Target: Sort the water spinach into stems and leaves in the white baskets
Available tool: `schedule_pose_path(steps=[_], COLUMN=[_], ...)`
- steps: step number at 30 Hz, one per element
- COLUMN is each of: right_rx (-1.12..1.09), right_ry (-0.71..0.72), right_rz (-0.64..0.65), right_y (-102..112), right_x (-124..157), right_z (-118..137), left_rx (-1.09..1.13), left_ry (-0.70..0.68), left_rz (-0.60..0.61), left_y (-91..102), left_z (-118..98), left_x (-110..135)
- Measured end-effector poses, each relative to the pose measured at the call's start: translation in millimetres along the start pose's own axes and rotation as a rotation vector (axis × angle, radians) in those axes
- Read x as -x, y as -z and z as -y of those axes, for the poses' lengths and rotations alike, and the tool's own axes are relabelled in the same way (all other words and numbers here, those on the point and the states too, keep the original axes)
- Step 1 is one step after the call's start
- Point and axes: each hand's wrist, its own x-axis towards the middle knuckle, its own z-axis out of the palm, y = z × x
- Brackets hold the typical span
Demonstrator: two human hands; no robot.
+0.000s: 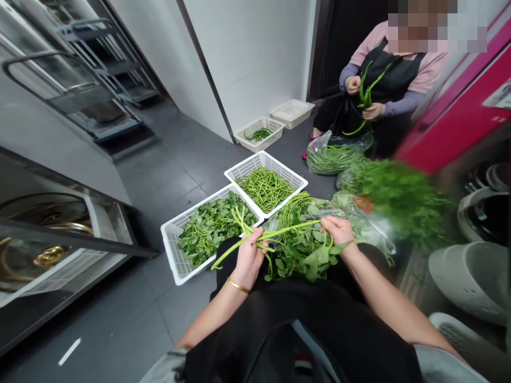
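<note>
My left hand [248,258] is closed around a bundle of green vegetable stems [235,246] that stick out to the left. My right hand [338,230] pinches the other end of one long stem [293,227] stretched between both hands. A pile of leafy greens [305,254] lies on my lap under the hands. Just ahead on the floor stands a white basket [172,250] holding picked leaves [211,226], and beside it a second white basket [297,181] holds cut stems [265,187].
Another person sits at the back right, holding long green stems [365,93] over a plastic bag of greens [333,157]. Two more white baskets [259,133] stand by the wall. Metal shelving [59,234] is on the left, white tubs [471,276] on the right.
</note>
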Motion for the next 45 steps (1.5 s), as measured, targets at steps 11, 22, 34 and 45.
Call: schedule_pose_path(steps=[11,22,34,45], right_rx=[0.399,-0.034,0.784,0.544], right_ry=[0.154,-0.185,0.138,0.086], right_rz=[0.638,-0.095,0.628,0.945], right_y=[5,34,-91,-19], right_x=[-15,-20,14,3], right_z=[37,4,54,24], left_rx=[-0.111,0.099,0.118,0.290], left_ry=[-0.208,0.133,-0.006,0.180], left_rz=[0.074,-0.150,0.025,-0.237], left_y=[-5.1,-0.9,-21.4,13.9], left_z=[-10,5,23,-34], left_x=[-5,-16,-5,-67])
